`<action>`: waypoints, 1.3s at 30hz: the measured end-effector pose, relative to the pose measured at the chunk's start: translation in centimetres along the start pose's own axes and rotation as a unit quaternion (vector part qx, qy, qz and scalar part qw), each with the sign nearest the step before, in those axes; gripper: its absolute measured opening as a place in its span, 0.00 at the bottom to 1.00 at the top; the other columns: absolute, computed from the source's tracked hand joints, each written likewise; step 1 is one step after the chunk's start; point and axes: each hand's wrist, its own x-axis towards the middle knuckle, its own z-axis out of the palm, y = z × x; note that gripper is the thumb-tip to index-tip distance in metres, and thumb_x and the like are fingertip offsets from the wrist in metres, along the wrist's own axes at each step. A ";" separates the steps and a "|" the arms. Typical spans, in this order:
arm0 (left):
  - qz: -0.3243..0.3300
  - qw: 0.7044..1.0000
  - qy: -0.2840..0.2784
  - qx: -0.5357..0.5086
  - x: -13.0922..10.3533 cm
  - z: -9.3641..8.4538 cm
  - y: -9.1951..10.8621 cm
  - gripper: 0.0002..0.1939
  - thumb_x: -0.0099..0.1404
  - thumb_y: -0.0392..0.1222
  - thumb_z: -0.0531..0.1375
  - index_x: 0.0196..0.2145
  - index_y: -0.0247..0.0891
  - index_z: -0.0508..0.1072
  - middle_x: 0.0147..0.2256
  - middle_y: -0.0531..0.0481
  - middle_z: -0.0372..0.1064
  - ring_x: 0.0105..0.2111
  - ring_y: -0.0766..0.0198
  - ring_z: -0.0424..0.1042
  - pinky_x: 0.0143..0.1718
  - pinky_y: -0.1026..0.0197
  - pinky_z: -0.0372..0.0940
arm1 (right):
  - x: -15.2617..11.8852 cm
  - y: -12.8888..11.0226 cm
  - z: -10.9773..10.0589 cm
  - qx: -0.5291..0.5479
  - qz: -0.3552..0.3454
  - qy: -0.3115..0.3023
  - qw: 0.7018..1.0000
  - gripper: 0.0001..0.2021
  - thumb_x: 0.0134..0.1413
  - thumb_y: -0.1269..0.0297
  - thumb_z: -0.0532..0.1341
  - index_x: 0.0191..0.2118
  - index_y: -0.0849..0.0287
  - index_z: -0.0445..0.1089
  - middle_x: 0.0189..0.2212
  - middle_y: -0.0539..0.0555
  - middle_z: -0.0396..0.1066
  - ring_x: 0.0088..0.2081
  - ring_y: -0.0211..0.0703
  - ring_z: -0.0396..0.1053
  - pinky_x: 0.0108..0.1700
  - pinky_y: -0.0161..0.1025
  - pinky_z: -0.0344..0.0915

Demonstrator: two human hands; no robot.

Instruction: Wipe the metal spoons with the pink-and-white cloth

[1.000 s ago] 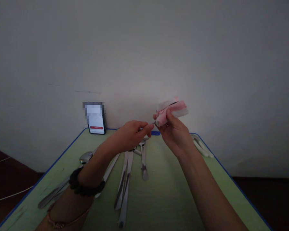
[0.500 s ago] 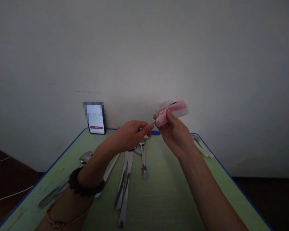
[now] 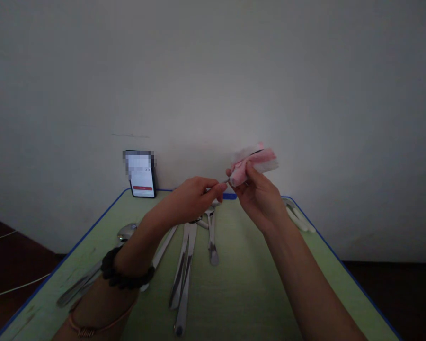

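Above the far edge of the table, my left hand (image 3: 199,196) pinches the end of a thin metal utensil (image 3: 228,180). Its other end runs into a pink and white cloth (image 3: 252,163), so its kind is hidden. My right hand (image 3: 261,196) is closed on the cloth, thumb on top, around the utensil. A dark edge shows between the folds. Below my left hand lie several table knives (image 3: 184,279) and small spoons (image 3: 213,237) on the green table.
A phone (image 3: 142,177) with a lit screen leans against the wall at the back left. A large spoon (image 3: 128,231) and metal handles (image 3: 80,284) lie at the left. White-handled utensils (image 3: 300,220) lie by the right edge. The table (image 3: 241,293) has a blue rim.
Both hands keep nearly the same place and grip. The cloth's loose right end has shifted very slightly.
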 end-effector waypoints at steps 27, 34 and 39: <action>-0.011 1.000 -0.006 0.002 -0.1 -0.1 0.1 0.24 0.66 0.51 0.45 0.29 0.34 0.73 0.18 0.57 0.58 0.18 0.70 0.54 0.21 0.68 0.50 | -0.1 -0.1 0.2 0.009 0.001 0.008 1.000 0.07 0.43 0.62 0.67 0.27 0.60 0.71 0.26 0.48 0.73 0.31 0.34 0.70 0.40 0.32 0.66; -0.009 1.000 -0.007 -0.002 0.0 0.0 0.2 0.22 0.66 0.50 0.45 0.29 0.34 0.72 0.19 0.56 0.58 0.18 0.71 0.54 0.21 0.68 0.49 | -0.1 -0.1 0.3 0.002 -0.003 0.008 1.000 0.07 0.42 0.62 0.67 0.26 0.59 0.71 0.26 0.47 0.73 0.30 0.35 0.70 0.40 0.34 0.67; 0.001 0.999 -0.031 -0.015 -0.2 0.1 0.2 0.20 0.66 0.49 0.43 0.31 0.35 0.70 0.22 0.55 0.61 0.21 0.70 0.56 0.23 0.67 0.52 | -0.1 -0.2 0.3 0.003 -0.021 0.028 0.999 0.06 0.45 0.62 0.65 0.25 0.59 0.71 0.25 0.47 0.73 0.29 0.34 0.70 0.40 0.34 0.67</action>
